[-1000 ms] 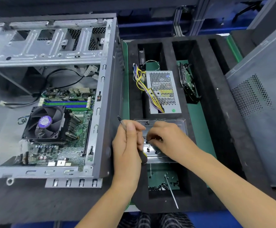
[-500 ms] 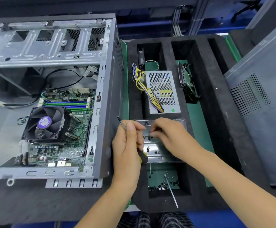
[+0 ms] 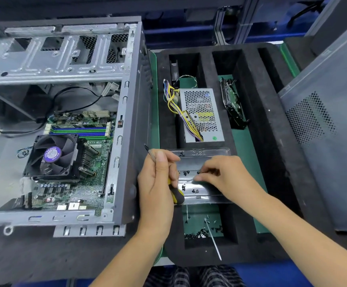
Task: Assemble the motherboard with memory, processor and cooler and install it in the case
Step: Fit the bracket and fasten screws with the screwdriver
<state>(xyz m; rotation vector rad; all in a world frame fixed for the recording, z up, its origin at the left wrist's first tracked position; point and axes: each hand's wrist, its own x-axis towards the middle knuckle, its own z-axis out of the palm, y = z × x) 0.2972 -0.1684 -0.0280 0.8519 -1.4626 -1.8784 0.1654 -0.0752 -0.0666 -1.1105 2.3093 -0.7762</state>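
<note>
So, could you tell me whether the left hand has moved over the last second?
No. The left hand still grips the screwdriver in the same spot beside the case wall.

We cannot tell whether the right hand (image 3: 225, 176) pinches a screw: its fingertips (image 3: 199, 178) cover that spot of the clear tray (image 3: 209, 160). The left hand (image 3: 158, 179) hides most of the screwdriver (image 3: 176, 195); only the shaft tip and handle end show. The case (image 3: 127, 121) is cut off at the left edge. The loose screws (image 3: 195, 235) below are too small to count.
</note>
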